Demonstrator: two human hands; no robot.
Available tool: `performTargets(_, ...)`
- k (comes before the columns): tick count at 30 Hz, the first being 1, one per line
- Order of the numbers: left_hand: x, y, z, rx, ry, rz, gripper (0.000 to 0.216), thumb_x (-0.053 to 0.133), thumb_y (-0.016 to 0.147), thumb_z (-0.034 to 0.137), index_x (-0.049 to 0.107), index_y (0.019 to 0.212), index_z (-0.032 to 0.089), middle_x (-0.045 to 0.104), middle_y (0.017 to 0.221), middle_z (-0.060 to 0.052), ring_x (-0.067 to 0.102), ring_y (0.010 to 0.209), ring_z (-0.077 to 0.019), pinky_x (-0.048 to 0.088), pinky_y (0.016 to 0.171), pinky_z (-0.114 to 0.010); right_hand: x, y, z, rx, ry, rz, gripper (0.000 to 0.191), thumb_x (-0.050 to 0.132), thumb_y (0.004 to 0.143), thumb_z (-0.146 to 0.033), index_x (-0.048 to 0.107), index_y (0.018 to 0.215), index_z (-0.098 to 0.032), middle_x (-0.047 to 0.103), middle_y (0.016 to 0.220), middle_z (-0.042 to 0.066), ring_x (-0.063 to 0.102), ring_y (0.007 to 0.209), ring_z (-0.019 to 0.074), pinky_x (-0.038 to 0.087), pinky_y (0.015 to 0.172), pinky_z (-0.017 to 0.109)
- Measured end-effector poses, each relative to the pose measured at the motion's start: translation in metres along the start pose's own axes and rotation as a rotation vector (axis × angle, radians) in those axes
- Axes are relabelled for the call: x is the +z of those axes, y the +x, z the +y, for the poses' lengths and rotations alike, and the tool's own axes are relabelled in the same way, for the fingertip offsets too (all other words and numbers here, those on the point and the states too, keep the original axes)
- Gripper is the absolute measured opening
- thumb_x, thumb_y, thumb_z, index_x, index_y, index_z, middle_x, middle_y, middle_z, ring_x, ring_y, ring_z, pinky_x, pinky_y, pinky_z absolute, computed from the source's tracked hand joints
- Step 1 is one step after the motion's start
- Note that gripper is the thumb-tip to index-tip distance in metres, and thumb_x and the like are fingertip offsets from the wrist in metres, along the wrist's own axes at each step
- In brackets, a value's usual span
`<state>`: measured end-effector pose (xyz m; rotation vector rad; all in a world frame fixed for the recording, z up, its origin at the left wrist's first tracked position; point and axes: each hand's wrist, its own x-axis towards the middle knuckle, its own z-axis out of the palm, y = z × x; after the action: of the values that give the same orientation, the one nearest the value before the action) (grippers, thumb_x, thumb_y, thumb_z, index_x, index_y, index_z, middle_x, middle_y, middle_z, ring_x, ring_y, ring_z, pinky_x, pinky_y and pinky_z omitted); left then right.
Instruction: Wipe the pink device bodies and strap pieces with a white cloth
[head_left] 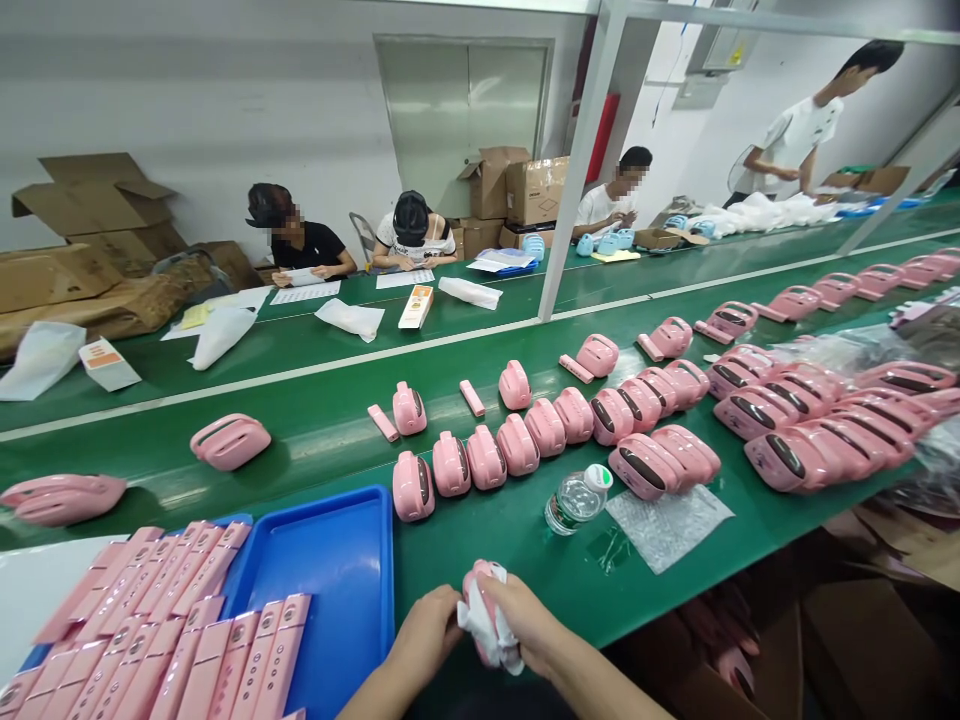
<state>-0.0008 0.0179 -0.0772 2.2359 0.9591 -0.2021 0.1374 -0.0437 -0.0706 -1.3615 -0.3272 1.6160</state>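
At six o'clock, left hand (427, 630) and right hand (525, 620) clasp a pink unit (480, 585), the right pressing a cloth (487, 635). A loose grip could drop it off the belt (487, 530) edge.

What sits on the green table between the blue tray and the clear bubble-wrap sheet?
In the head view, a small water bottle lies on its side between the blue tray and the bubble-wrap sheet; otherwise bare green table.

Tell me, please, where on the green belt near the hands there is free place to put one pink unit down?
Bare belt lies between the blue tray and the water bottle, in front of the pink unit held by the left hand and right hand. Another patch lies left of the row of pink units. Right of the bottle is crowded: bubble wrap, packed units.
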Motion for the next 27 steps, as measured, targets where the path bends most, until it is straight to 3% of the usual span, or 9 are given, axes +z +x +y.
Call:
performTargets(7, 0.005, 0.001, -0.003, -0.016, -0.052, 0.022, 0.014, 0.048, 0.076, 0.020, 0.061, 0.081, 0.017, 0.060, 0.084, -0.003, 0.055, 0.076, -0.0158, 0.036, 0.066, -0.023, -0.005, 0.001, -0.003, 0.034, 0.021, -0.020, 0.021, 0.052, 0.090, -0.031, 0.057, 0.079, -0.013, 0.057, 0.069, -0.003, 0.056, 0.061, 0.0105, 0.046, 0.064, 0.027)
performTargets(11, 0.007, 0.000, -0.005, -0.026, -0.076, 0.036, 0.015, 0.047, 0.074, 0.016, 0.060, 0.079, 0.018, 0.059, 0.082, -0.003, 0.055, 0.075, -0.0160, 0.035, 0.066, -0.024, -0.007, -0.004, -0.003, 0.029, 0.020, -0.018, 0.025, 0.049, 0.092, -0.035, 0.058, 0.086, -0.013, 0.060, 0.073, -0.001, 0.059, 0.067, 0.0125, 0.047, 0.071, 0.031)
performTargets(15, 0.012, 0.001, -0.006, -0.046, -0.117, 0.071, 0.011, 0.050, 0.071, 0.018, 0.060, 0.073, 0.017, 0.058, 0.077, -0.002, 0.052, 0.071, -0.0156, 0.032, 0.062, -0.024, -0.013, -0.010, -0.002, -0.021, -0.053, -0.012, 0.031, 0.050, 0.089, -0.043, 0.059, 0.089, -0.013, 0.061, 0.073, 0.000, 0.058, 0.066, 0.0137, 0.045, 0.068, 0.031)
performTargets(21, 0.017, 0.000, -0.003, -0.066, -0.241, 0.171, 0.014, 0.048, 0.075, 0.021, 0.056, 0.065, 0.017, 0.052, 0.070, 0.000, 0.046, 0.066, -0.0130, 0.031, 0.060, -0.023, -0.040, -0.015, -0.008, -0.161, -0.266, 0.126, 0.045, 0.056, 0.077, -0.059, 0.058, 0.077, -0.014, 0.057, 0.069, -0.001, 0.054, 0.066, 0.0150, 0.041, 0.066, 0.030)
performTargets(27, 0.025, 0.002, -0.007, -0.098, -0.391, 0.215, 0.011, 0.050, 0.072, 0.013, 0.054, 0.062, 0.016, 0.051, 0.066, 0.002, 0.045, 0.065, -0.0118, 0.032, 0.061, -0.023, -0.066, -0.022, -0.025, -0.280, -0.403, 0.347, 0.053, 0.045, 0.075, -0.070, 0.050, 0.071, -0.018, 0.052, 0.067, -0.001, 0.052, 0.069, 0.0169, 0.040, 0.067, 0.031)
